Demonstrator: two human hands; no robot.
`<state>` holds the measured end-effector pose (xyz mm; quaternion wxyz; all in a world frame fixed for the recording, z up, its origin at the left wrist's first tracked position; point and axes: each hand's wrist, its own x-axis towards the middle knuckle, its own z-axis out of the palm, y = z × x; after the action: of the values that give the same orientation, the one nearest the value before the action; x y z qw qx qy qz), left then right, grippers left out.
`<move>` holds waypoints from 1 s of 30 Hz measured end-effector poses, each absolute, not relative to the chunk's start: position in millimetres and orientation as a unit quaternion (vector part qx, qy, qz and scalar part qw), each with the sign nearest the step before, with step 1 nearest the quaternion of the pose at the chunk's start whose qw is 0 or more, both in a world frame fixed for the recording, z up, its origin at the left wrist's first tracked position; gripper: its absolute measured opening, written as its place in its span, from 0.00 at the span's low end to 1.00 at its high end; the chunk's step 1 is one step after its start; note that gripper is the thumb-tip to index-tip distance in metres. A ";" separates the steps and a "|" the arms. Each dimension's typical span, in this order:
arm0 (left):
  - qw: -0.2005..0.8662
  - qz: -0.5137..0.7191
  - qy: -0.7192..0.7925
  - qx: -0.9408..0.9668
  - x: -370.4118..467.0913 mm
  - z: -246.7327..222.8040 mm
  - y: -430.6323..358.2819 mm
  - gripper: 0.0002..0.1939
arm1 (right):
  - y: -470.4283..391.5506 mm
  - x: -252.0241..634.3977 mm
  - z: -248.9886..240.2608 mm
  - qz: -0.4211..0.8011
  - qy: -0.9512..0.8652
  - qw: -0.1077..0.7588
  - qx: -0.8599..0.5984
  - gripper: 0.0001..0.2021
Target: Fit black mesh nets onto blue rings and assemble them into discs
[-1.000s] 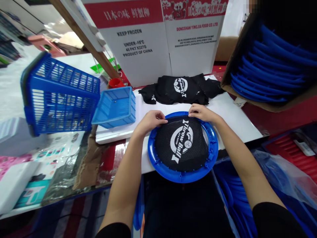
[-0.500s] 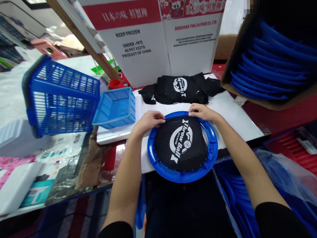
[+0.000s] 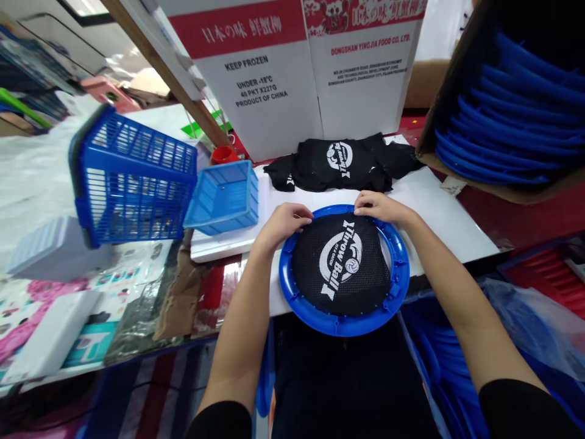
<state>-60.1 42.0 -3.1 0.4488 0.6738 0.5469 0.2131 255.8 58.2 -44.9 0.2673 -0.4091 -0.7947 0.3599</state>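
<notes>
A round blue plastic ring (image 3: 340, 325) lies at the near edge of the white table, partly over my lap. Black mesh fabric (image 3: 315, 262) printed "Throw Ball" spans its inside, with a gap at the upper right. My left hand (image 3: 289, 223) pinches the mesh edge at the ring's upper left, fingers closed. On the top rim, my right hand (image 3: 375, 206) has its fingers pressed together at the fabric's edge. Behind the ring lies a pile of black printed fabric pieces (image 3: 320, 164).
A blue basket (image 3: 137, 177) and a shallow blue tray (image 3: 223, 201) stand left. A white carton (image 3: 292, 79) rises behind. Stacked blue rings (image 3: 507, 134) fill a tilted box at the right; more blue parts (image 3: 443, 341) lie low right.
The whole view has shifted, so the scene sits slightly further right. Both hands remain at the ring's upper rim, with hardly any movement against it.
</notes>
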 end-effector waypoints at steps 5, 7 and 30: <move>0.433 0.217 0.528 0.698 -63.2 -11.1 46.7 0.03 | 57.1 255.9 -43.5 0.369 -0.789 0.263 -0.415 0.10; 0.428 0.213 0.514 0.712 -66.1 -12.6 49.5 0.05 | 56.9 256.0 -42.6 0.371 -0.789 0.262 -0.413 0.10; 0.358 0.151 0.515 0.764 -74.0 -7.8 45.2 0.11 | 39.9 263.0 -19.0 0.370 -0.814 0.177 -0.412 0.14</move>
<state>-74.0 45.2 -7.8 0.3583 0.7638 0.5153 0.1506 263.0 39.9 -19.0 0.1774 -0.4119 -0.8137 0.3699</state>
